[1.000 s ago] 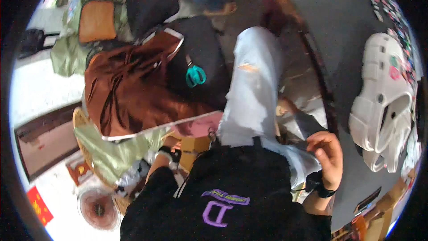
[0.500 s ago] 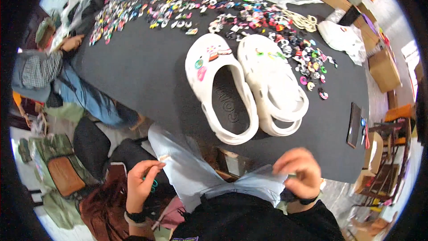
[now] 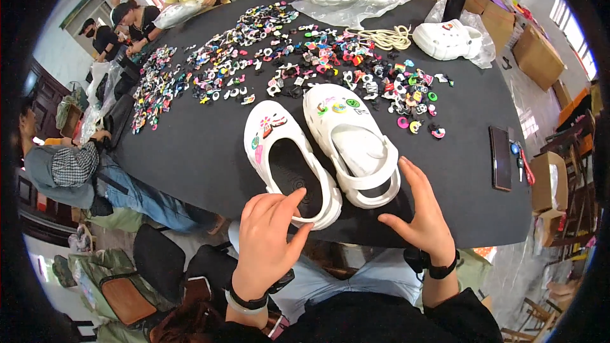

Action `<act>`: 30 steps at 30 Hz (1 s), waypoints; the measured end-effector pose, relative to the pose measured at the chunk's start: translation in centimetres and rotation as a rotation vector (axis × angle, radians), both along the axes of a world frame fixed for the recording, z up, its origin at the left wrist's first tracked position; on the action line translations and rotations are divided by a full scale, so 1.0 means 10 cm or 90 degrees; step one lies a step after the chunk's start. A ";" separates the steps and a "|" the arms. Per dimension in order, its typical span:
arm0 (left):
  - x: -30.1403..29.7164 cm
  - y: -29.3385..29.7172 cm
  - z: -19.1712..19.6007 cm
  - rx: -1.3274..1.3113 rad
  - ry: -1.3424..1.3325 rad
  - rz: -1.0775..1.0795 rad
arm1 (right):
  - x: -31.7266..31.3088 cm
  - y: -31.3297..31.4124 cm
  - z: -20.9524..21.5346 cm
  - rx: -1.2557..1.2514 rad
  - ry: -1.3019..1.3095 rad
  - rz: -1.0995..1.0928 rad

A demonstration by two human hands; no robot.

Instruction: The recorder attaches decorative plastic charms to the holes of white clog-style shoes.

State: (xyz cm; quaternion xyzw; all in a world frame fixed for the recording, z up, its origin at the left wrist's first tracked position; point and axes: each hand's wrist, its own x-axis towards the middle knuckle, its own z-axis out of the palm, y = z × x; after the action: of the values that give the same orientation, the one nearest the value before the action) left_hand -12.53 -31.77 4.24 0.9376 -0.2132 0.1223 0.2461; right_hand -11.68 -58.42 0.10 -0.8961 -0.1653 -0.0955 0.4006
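Two white clogs with colourful shoe charms on their toes stand side by side on the black tabletop. At the heel of the left clog (image 3: 269,121), my left hand (image 3: 270,235) pinches the rim, index finger inside and thumb outside. My right hand (image 3: 422,216) is open beside the right clog (image 3: 327,130), its thumb and fingers spread, fingertips close to the heel strap. Whether they touch the strap, I cannot tell. White filling shows inside the right clog; the left one has a dark insole.
Heaps of small colourful charms (image 3: 219,57) cover the far part of the black table (image 3: 197,159). Cream cords (image 3: 391,37) and another white clog (image 3: 445,39) lie at the back right. A phone (image 3: 500,159) and keys (image 3: 520,164) are near the right edge. Several people work around the table.
Both hands have moved from over my lap up to the clogs. The left hand has taken hold of the left clog's heel. The view has tilted up, showing more people.
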 end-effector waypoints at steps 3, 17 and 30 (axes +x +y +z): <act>0.03 0.04 0.04 -0.053 0.008 -0.013 | 0.03 0.06 -0.03 0.025 0.034 -0.006; 0.82 0.10 -0.31 -0.179 -0.250 0.157 | 0.00 0.07 -0.16 0.039 0.024 -0.041; 0.46 -0.02 0.04 -0.153 -0.163 0.051 | -0.08 0.18 -0.09 0.071 0.008 -0.037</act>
State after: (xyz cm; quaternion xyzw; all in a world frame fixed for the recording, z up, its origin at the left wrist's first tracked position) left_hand -7.94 -31.94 4.67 0.8860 -0.1890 0.2751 0.3220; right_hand -12.45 -56.57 -0.82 -0.8774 -0.1310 -0.1109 0.4479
